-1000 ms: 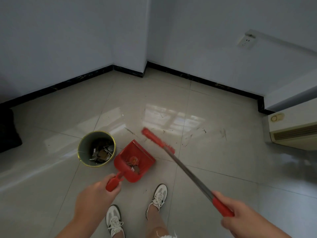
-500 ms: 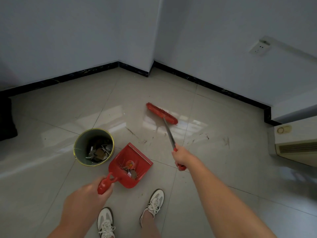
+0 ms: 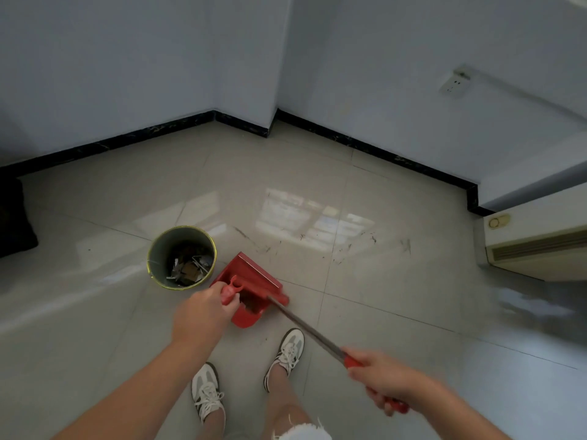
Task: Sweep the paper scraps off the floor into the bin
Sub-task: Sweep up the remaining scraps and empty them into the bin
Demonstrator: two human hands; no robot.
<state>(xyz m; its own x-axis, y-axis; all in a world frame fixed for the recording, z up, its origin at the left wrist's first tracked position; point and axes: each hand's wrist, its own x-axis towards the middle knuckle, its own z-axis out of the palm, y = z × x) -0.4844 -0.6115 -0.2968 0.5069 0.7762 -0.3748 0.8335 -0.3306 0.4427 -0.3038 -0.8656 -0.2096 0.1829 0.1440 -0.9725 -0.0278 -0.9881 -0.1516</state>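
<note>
Red plastic forms the dustpan (image 3: 251, 281), which is gripped at its handle by the left hand (image 3: 203, 315), fingers wrapped tight around the handle's end. The pan is tilted, its back wall raised beyond the fingers and its open lip turned toward the shoes (image 3: 287, 352). The broom (image 3: 305, 328) is held in the right hand (image 3: 386, 381), fingers closed around the red grip of the shaft. From those fingers the metal shaft runs forward and to the left, and the broom head is seen pressed at the pan's right edge, touching it. Whether scraps remain inside the pan cannot be told; only a dark patch is visible in its mouth.

The bin (image 3: 152, 265) is located just beyond the left fingers and slightly to their left, its yellow rim close beside the pan's left corner. Paper scraps (image 3: 190, 266) are seen lying at its bottom. Open tiled floor (image 3: 365, 300) extends ahead of both hands up to the black skirting (image 3: 365, 147). To the right, beyond the right fingers, the floor is bounded by a low cream appliance (image 3: 536, 246). A dark object (image 3: 14, 217) is cut off at the left edge.
</note>
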